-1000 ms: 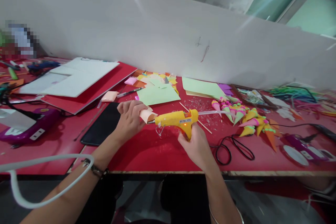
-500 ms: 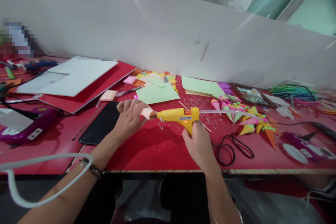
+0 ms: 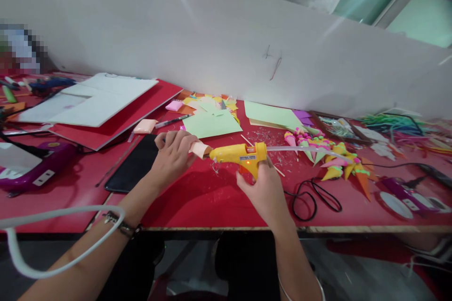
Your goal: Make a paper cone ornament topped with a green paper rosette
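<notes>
My right hand (image 3: 262, 187) is wrapped round the handle of a yellow glue gun (image 3: 238, 154), which lies level with a clear glue stick poking out of its back to the right. The nozzle points left and touches a small rolled piece of peach paper (image 3: 198, 149). My left hand (image 3: 173, 154) pinches that roll above the red table (image 3: 212, 202). A black flat pad (image 3: 136, 164) lies just left of my left hand.
Finished paper cones (image 3: 330, 155) in pink, green and orange lie to the right, beside a black cable loop (image 3: 312, 200). Green paper sheets (image 3: 212, 124) and scraps lie behind the hands. White boards on a red board (image 3: 102, 103) and a purple device (image 3: 38, 169) are at the left. A white partition closes the far edge.
The glue gun and both hands have shifted slightly up and away from me; the nozzle stays against the peach roll. My right hand's grip on the handle has turned a little.
</notes>
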